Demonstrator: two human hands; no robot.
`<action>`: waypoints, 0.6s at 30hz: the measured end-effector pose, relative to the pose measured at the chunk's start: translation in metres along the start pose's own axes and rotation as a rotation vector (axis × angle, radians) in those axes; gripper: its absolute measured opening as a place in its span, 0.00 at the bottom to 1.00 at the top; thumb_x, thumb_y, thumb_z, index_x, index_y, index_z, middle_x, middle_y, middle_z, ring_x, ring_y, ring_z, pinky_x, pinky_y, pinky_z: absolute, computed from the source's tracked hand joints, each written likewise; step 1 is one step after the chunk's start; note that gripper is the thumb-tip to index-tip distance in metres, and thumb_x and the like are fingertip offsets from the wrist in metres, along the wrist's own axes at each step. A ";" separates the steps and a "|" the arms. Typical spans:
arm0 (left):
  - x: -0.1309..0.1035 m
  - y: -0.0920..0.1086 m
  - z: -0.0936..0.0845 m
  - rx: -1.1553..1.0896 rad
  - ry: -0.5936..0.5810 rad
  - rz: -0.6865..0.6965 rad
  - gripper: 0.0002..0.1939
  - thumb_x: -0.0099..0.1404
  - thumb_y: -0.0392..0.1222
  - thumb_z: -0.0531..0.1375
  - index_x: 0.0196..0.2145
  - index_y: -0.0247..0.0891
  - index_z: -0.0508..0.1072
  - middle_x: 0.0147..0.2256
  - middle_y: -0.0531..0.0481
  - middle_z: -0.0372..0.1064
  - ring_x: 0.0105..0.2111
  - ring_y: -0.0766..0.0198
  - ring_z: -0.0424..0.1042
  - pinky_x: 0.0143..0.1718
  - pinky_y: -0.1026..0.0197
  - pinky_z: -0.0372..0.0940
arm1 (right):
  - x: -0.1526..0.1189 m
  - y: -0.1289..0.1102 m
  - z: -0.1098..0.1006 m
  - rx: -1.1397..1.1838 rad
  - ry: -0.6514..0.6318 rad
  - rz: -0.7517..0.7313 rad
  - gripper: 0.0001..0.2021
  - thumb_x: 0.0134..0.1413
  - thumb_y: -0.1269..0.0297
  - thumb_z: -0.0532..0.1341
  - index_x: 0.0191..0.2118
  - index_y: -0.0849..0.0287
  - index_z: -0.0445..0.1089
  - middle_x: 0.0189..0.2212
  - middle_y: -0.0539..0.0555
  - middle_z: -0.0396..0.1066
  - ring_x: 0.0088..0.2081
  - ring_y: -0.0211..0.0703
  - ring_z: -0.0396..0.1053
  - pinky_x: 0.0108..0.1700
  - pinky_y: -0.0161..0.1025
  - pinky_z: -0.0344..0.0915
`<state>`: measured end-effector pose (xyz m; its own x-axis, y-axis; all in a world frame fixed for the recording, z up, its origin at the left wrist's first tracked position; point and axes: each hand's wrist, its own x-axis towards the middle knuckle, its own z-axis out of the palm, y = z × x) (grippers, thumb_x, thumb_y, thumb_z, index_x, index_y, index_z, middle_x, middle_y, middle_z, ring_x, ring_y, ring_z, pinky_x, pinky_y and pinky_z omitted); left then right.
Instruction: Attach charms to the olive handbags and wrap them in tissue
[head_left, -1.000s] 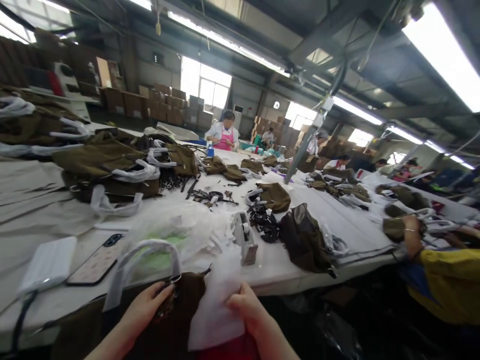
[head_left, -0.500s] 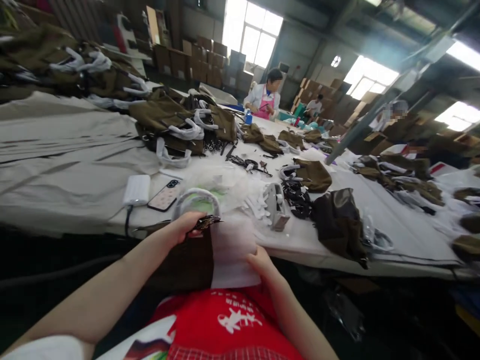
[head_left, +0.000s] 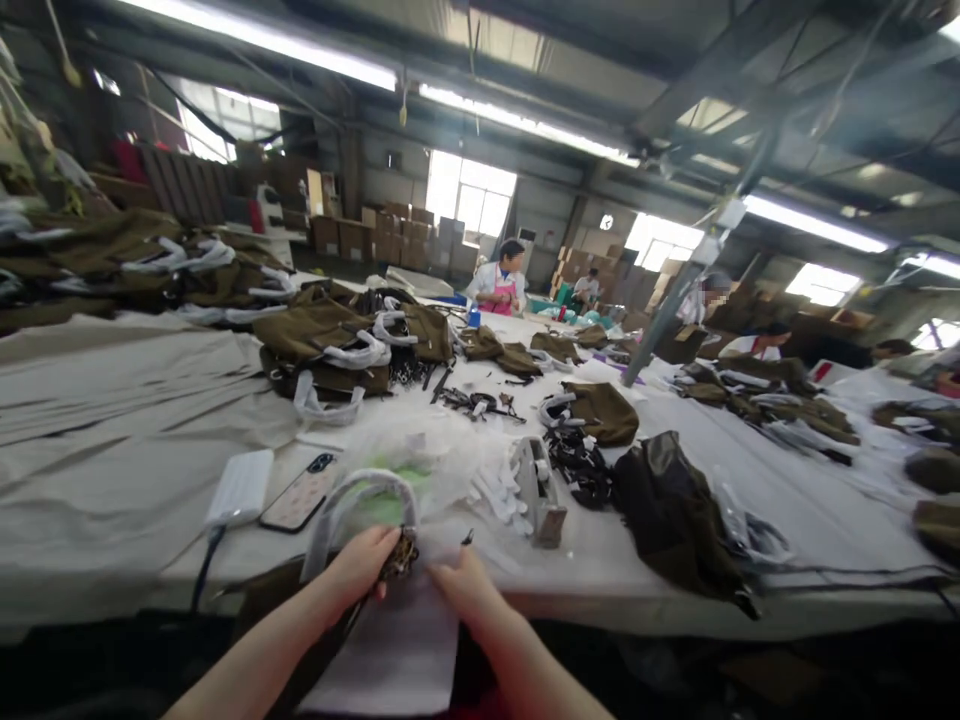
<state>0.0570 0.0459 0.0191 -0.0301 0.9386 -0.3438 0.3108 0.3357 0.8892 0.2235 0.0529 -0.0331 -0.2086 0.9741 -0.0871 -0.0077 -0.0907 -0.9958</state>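
Observation:
At the table's front edge, my left hand [head_left: 364,565] is closed on a small dark and gold metal piece [head_left: 400,556] beside a wrapped handle. The pale handle [head_left: 367,478] arches above a dark brown bag [head_left: 262,605] that hangs partly over the edge. My right hand [head_left: 469,585] pinches the upper part of a thin white sheet [head_left: 397,650] lying against the bag. A small dark tip shows above the right fingers; what it belongs to is unclear.
A white power bank [head_left: 240,487] and a phone [head_left: 298,492] lie at left. Ahead are clear plastic bags [head_left: 427,450], a grey tape dispenser [head_left: 536,490], black straps [head_left: 581,470] and brown bags [head_left: 604,412]. A person in a pink apron [head_left: 499,285] works across the table.
The view has tilted up, so the table sits lower. My right hand has moved up and left, closer to my left hand, and the white sheet has shifted left with it.

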 end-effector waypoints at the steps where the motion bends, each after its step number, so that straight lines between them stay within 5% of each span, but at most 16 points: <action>1: 0.002 -0.003 0.000 0.028 -0.013 -0.001 0.17 0.63 0.54 0.49 0.29 0.38 0.66 0.19 0.55 0.63 0.10 0.68 0.60 0.10 0.66 0.50 | 0.002 0.002 0.008 0.119 -0.054 0.075 0.13 0.40 0.57 0.67 0.33 0.58 0.77 0.26 0.54 0.77 0.31 0.52 0.74 0.38 0.47 0.70; 5: 0.008 -0.018 -0.003 0.246 0.039 0.072 0.17 0.64 0.52 0.47 0.33 0.38 0.68 0.27 0.46 0.73 0.15 0.61 0.69 0.15 0.61 0.58 | 0.010 0.012 0.030 0.350 -0.158 0.122 0.13 0.41 0.55 0.66 0.34 0.55 0.77 0.29 0.54 0.77 0.34 0.55 0.75 0.41 0.51 0.69; 7: 0.007 -0.023 -0.005 0.404 0.081 0.158 0.15 0.65 0.48 0.47 0.33 0.39 0.70 0.32 0.42 0.76 0.28 0.54 0.77 0.27 0.58 0.66 | 0.013 0.018 0.035 0.270 -0.174 0.079 0.07 0.38 0.58 0.66 0.28 0.51 0.76 0.28 0.50 0.77 0.35 0.54 0.75 0.43 0.51 0.68; 10: 0.000 -0.028 -0.002 0.590 0.091 0.193 0.16 0.67 0.43 0.46 0.37 0.37 0.71 0.39 0.37 0.77 0.43 0.50 0.76 0.43 0.55 0.66 | 0.018 0.029 0.038 0.263 -0.194 0.086 0.04 0.35 0.60 0.64 0.23 0.50 0.74 0.23 0.48 0.74 0.33 0.53 0.74 0.43 0.52 0.68; 15: -0.006 -0.035 0.009 0.689 0.130 0.155 0.18 0.68 0.40 0.43 0.43 0.33 0.70 0.42 0.33 0.76 0.45 0.46 0.75 0.45 0.51 0.64 | 0.022 0.036 0.043 0.408 0.003 0.124 0.08 0.36 0.58 0.60 0.18 0.57 0.70 0.19 0.54 0.68 0.28 0.51 0.70 0.35 0.48 0.69; 18: -0.011 -0.030 0.004 0.589 0.152 0.179 0.15 0.66 0.40 0.46 0.37 0.36 0.71 0.38 0.37 0.77 0.41 0.49 0.76 0.43 0.53 0.66 | 0.013 0.024 0.039 0.408 -0.093 0.133 0.12 0.39 0.54 0.59 0.19 0.58 0.68 0.18 0.55 0.67 0.26 0.49 0.68 0.32 0.48 0.69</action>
<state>0.0519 0.0248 -0.0050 -0.0503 0.9915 -0.1204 0.7928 0.1129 0.5990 0.1822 0.0556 -0.0575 -0.3209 0.9273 -0.1925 -0.3568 -0.3066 -0.8824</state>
